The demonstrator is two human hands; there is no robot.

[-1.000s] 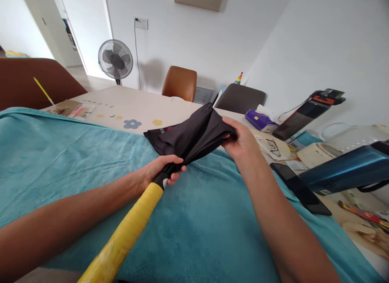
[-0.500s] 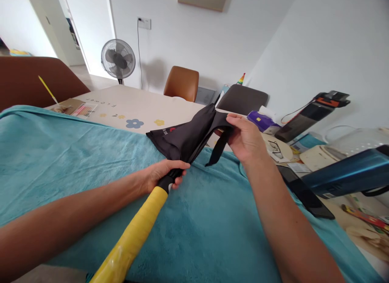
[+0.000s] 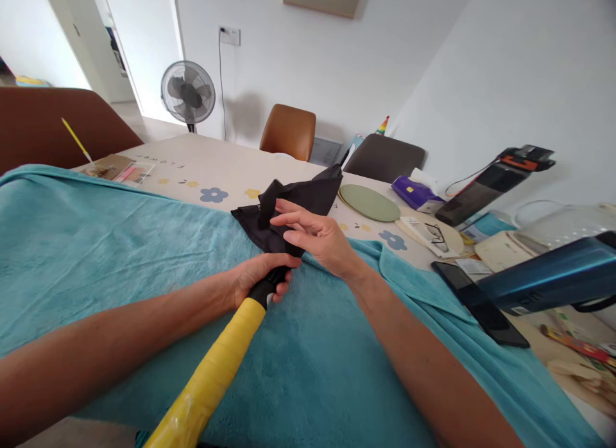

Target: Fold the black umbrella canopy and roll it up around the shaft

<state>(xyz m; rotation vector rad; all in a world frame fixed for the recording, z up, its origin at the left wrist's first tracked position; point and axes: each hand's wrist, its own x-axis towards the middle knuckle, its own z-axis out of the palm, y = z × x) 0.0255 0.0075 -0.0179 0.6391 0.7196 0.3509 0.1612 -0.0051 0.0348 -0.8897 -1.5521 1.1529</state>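
Note:
A black umbrella (image 3: 312,194) with a yellow-wrapped handle (image 3: 226,348) slants from the bottom edge up to the middle of the head view, its canopy loosely folded. My left hand (image 3: 264,275) is wrapped round its black neck, just above the yellow wrap. Over the canopy lies my right hand (image 3: 312,233), open, its fingers stretched out to the left against the cloth. A loose black strap or flap (image 3: 270,201) stands up at those fingertips. Beneath both arms spreads a teal blanket (image 3: 144,242), draped over the table.
On the right are a green oval mat (image 3: 369,203), a purple tissue pack (image 3: 416,192), glasses (image 3: 436,235), a phone (image 3: 481,305), a blue bottle (image 3: 553,271) and a dark bottle (image 3: 486,185). Chairs (image 3: 287,132) and a fan (image 3: 187,92) stand beyond the table (image 3: 231,162).
My right hand has swung left across the umbrella, bringing the black flap from the right side over the canopy, and its fingers have opened. My left hand keeps its hold.

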